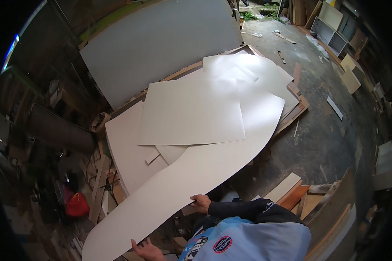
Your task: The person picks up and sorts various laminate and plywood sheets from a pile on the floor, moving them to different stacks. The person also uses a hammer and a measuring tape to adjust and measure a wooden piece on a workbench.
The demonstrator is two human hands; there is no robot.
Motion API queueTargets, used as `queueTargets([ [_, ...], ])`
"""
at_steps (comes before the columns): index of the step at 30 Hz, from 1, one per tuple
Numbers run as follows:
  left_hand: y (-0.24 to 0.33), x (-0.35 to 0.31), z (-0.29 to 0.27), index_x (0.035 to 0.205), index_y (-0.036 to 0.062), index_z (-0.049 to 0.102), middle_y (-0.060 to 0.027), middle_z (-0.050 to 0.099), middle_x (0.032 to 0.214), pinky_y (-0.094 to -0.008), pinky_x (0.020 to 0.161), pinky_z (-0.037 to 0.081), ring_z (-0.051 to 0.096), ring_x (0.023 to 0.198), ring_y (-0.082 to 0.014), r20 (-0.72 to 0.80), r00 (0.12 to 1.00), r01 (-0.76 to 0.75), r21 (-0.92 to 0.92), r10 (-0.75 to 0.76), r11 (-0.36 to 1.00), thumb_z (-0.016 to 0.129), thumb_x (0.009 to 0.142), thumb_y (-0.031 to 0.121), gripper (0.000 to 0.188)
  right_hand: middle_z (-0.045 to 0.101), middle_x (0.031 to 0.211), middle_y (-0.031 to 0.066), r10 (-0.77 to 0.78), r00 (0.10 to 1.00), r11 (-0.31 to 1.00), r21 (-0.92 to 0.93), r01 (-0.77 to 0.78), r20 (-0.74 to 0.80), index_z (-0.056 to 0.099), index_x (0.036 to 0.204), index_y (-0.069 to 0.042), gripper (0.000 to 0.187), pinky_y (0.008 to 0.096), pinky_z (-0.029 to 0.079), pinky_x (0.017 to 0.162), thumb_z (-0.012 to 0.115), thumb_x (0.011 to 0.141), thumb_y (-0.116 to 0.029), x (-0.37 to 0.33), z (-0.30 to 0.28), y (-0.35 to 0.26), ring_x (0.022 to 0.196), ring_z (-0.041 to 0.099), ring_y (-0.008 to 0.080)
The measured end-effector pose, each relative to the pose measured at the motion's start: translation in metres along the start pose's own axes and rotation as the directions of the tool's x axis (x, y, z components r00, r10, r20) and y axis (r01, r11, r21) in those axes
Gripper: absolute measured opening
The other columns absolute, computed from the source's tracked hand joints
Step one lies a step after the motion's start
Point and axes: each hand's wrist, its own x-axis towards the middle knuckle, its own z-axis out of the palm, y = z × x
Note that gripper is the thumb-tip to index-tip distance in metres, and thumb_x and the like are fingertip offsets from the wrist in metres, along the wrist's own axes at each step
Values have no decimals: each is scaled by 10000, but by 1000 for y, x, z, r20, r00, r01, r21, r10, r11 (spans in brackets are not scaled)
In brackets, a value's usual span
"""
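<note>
At the lower left, the long white sheet [185, 178] runs out past the stack, its near end curving off unsupported — presumably why both hands attend to this edge. The left hand [149, 251] is at the rim, palm up and fingers spread; whether it pinches I cannot tell. Farther right, the right hand [200, 203] grips the same edge, apparently steadying the span. Beyond, a squarer white sheet [191, 113] overlaps the long one, probably weighting it — a wooden frame [301, 108] borders the stack's right.

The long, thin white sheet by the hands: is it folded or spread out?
Spread out: the long, thin white sheet stretches broad and smooth, with no fold showing.
</note>
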Motion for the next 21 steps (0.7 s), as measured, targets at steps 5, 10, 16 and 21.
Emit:
queueTargets([
  [5, -79, -48, 52, 1408, 131, 244, -185, 256, 1408, -596, 995, 331, 235, 1305, -434, 292, 874, 437, -123, -388, 891, 537, 884, 402, 659, 551, 1091, 144, 89, 975, 994, 51, -101, 203, 482, 1070, 35, 197, 355, 520, 845, 505, 876, 4, -27, 28, 9, 1032, 570, 237],
  [10, -93, 0, 59, 1204, -51, 475, -178, 504, 1209, -413, 949, 421, 492, 1131, -301, 143, 984, 115, -57, -106, 992, 577, 826, 256, 497, 556, 1054, 113, 98, 925, 995, -53, -85, 366, 541, 1003, -4, 154, 369, 491, 827, 552, 857, -52, -61, 46, 8, 986, 549, 217],
  [16, -52, -32, 96, 1103, -111, 501, -159, 553, 1074, -389, 909, 463, 564, 1006, -293, 101, 993, 65, -55, -60, 996, 584, 728, 91, 434, 512, 1248, 134, -19, 853, 922, 338, -186, 522, 424, 1260, 15, 559, 411, 395, 1005, 508, 855, -362, -78, 4, -51, 1170, 482, 258],
  [21, 6, -59, 106, 1081, -156, 474, -202, 543, 1063, -354, 913, 476, 577, 978, -307, 212, 976, -33, -77, 49, 997, 577, 732, 70, 427, 314, 1422, 169, -366, 929, 657, 695, 294, -47, 338, 1335, 12, 753, 428, 289, 1060, 573, 779, -436, -29, -125, -125, 1281, 347, 306],
])
